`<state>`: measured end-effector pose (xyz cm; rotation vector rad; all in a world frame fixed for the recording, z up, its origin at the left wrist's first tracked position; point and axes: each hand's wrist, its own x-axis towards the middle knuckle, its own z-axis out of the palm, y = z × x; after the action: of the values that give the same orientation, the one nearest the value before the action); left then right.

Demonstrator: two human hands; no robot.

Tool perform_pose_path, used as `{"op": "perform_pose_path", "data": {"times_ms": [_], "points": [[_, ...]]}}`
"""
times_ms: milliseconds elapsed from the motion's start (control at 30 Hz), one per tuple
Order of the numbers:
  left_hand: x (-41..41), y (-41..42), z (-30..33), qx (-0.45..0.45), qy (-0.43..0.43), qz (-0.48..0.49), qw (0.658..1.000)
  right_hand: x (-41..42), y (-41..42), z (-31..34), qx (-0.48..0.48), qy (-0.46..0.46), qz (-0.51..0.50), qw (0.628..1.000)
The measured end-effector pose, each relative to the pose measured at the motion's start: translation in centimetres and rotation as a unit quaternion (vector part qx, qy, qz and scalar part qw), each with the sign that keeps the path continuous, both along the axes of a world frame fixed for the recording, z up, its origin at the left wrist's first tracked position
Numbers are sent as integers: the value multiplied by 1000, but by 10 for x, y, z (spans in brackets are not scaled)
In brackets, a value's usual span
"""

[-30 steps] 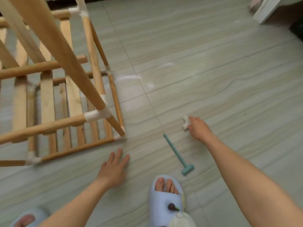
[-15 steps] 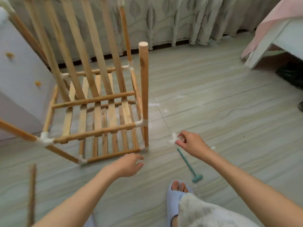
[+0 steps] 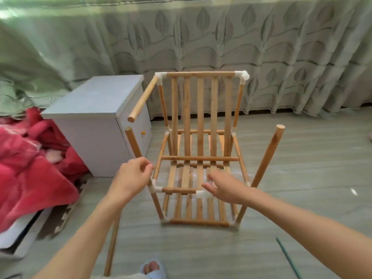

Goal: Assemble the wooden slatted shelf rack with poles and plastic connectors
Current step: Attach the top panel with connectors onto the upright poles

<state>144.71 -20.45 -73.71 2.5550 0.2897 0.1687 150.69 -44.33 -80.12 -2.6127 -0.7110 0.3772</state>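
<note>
The partly built wooden slatted rack (image 3: 200, 117) stands on the floor ahead of me, its poles joined by white plastic connectors (image 3: 242, 76). My left hand (image 3: 131, 177) curls round the front left pole (image 3: 132, 143) at mid height. My right hand (image 3: 223, 187) is over the middle shelf's front rail (image 3: 178, 190) and pinches a blurred white connector (image 3: 203, 195). The front right pole (image 3: 267, 156) leans outward with a bare top end. A short pole (image 3: 143, 99) sticks out from the top left connector.
A loose pole (image 3: 112, 240) lies on the floor at the left. A green tool (image 3: 287, 258) lies at the lower right. A white cabinet (image 3: 96, 109) and a red blanket (image 3: 30, 168) are to the left, a curtain behind. My slippered foot (image 3: 153, 268) is below.
My right hand picked the white connector up off the floor and carried it to the rack. My left hand left the floor and went to the front left pole. The view rose.
</note>
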Motion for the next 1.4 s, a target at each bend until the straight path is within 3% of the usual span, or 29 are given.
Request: {"op": "perform_pose_path", "data": {"times_ms": [133, 300, 433, 600, 800, 967, 1100, 1267, 1400], "points": [[5, 27, 11, -49, -105, 120, 986, 13, 36, -36, 3, 76, -21, 997], [10, 20, 6, -110, -84, 50, 989, 6, 39, -74, -5, 41, -43, 998], [12, 15, 5, -158, -84, 40, 983, 9, 33, -67, -2, 60, -53, 997], [5, 5, 9, -155, -106, 19, 982, -8, 21, -65, -6, 50, -47, 998], [-16, 14, 13, -145, -35, -58, 987, -14, 19, -50, 11, 104, -48, 993], [-21, 23, 10, -106, -21, -86, 990, 8, 49, -43, 44, -25, -43, 998], [-21, 23, 10, -107, -27, -98, 989, 30, 75, -50, -21, -91, 9, 996], [-18, 29, 5, -117, -38, -109, 986, 43, 95, -71, -129, -125, 43, 983], [-16, 31, 2, -121, -43, -115, 985, 52, 105, -76, -144, -102, 29, 984]]}}
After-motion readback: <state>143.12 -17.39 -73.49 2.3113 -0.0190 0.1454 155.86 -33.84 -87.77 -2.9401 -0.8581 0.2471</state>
